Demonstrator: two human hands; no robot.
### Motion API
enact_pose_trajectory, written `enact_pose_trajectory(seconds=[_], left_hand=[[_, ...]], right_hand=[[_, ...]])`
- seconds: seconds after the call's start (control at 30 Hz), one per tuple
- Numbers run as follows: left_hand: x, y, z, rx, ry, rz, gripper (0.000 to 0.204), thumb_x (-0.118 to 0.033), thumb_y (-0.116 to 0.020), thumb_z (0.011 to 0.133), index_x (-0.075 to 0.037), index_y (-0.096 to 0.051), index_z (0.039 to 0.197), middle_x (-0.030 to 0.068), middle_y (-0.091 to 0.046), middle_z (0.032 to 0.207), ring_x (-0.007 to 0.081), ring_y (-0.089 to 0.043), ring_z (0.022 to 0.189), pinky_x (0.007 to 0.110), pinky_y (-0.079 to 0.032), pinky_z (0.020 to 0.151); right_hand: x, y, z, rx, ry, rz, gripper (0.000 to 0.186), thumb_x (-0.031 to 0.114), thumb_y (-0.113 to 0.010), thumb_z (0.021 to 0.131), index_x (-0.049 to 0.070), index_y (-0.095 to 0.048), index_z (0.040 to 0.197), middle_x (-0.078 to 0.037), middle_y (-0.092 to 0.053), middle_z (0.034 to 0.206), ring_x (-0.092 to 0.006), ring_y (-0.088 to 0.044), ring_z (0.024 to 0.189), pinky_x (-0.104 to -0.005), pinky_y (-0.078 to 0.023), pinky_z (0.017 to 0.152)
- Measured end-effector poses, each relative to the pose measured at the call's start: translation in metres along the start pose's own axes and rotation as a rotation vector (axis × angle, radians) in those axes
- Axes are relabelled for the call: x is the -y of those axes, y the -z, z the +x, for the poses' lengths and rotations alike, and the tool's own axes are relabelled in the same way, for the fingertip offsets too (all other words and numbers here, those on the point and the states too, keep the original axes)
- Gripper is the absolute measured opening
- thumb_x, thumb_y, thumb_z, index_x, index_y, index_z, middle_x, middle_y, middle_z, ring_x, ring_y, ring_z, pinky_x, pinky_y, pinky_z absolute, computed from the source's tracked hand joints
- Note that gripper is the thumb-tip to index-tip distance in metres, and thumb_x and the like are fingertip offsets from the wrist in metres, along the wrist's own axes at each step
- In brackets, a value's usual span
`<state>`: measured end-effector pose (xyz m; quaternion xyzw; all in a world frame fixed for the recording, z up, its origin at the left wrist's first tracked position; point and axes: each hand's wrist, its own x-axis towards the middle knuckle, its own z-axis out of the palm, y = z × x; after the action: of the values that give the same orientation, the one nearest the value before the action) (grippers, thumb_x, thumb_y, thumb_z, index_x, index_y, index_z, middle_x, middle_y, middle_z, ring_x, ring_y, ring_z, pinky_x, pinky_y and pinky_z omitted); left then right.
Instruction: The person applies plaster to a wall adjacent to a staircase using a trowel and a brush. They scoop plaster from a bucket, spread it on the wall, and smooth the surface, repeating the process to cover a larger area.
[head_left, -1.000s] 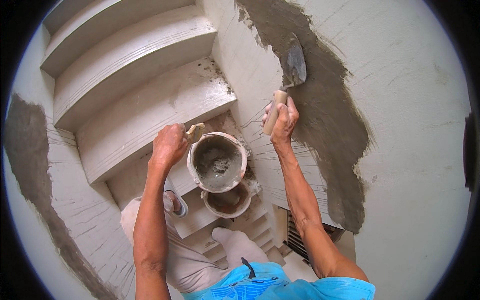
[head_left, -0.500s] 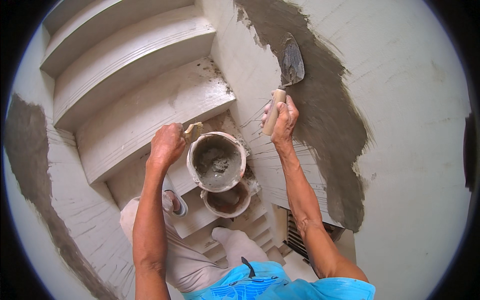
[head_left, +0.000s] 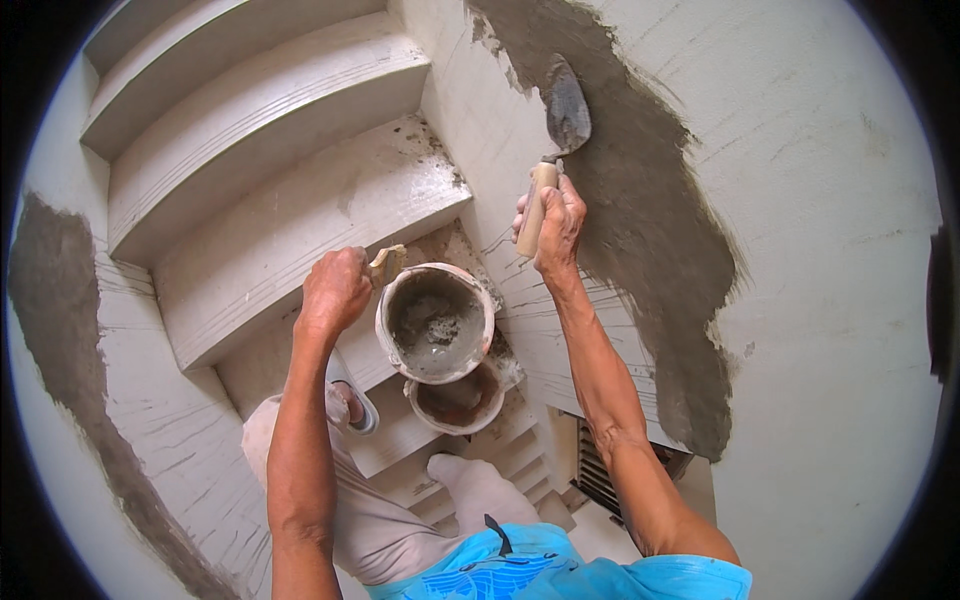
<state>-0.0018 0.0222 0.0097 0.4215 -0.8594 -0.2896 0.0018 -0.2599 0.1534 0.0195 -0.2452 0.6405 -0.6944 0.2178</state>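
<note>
My right hand [head_left: 550, 220] grips the pale handle of a trowel [head_left: 568, 110], whose grey blade lies over the band of grey mortar [head_left: 660, 260] on the right wall. My left hand [head_left: 338, 282] is closed on a small yellowish tool [head_left: 387, 264], possibly a brush or scraper, just left of a bucket [head_left: 436, 333] of grey mortar. A second bucket [head_left: 455, 405], with dark brownish-grey contents, stands below the first on the stairs.
Pale steps [head_left: 290, 195] curve up at the upper left and continue down below the buckets. The left wall carries another grey patch [head_left: 60, 290]. My sandalled foot [head_left: 350, 405] is on a step. A dark grille [head_left: 595, 470] shows low on the right.
My right hand and the trowel have moved a little up and to the left along the mortar band. My left hand has stayed nearly still.
</note>
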Motion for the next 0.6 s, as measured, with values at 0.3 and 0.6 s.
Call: enact_pose_trajectory(seconds=[0.3,0.6], left_hand=[[0.015,0.004,-0.002,-0.042,-0.016,0.015,0.024,-0.005,-0.057,0.081,0.001,-0.070,0.099,0.0273,-0.069,0.095,0.0445,-0.066,0.095,0.052,-0.050,0.084],[0.007,0.001,-0.002,-0.045,-0.053,-0.015,0.019,-0.004,-0.055,0.080,0.002,-0.068,0.092,0.0284,-0.068,0.094,0.0461,-0.065,0.093,0.055,-0.050,0.083]], right_hand=[[0.003,0.022,-0.056,-0.060,0.054,0.073,0.045,0.031,-0.048,0.095,-0.001,-0.054,0.125,-0.008,-0.056,0.074,-0.0159,-0.057,0.053,-0.0311,-0.050,0.043],[0.008,0.021,-0.026,-0.033,0.054,0.036,0.037,0.026,-0.047,0.095,0.000,-0.056,0.119,-0.007,-0.058,0.074,-0.0139,-0.058,0.054,-0.0293,-0.050,0.044]])
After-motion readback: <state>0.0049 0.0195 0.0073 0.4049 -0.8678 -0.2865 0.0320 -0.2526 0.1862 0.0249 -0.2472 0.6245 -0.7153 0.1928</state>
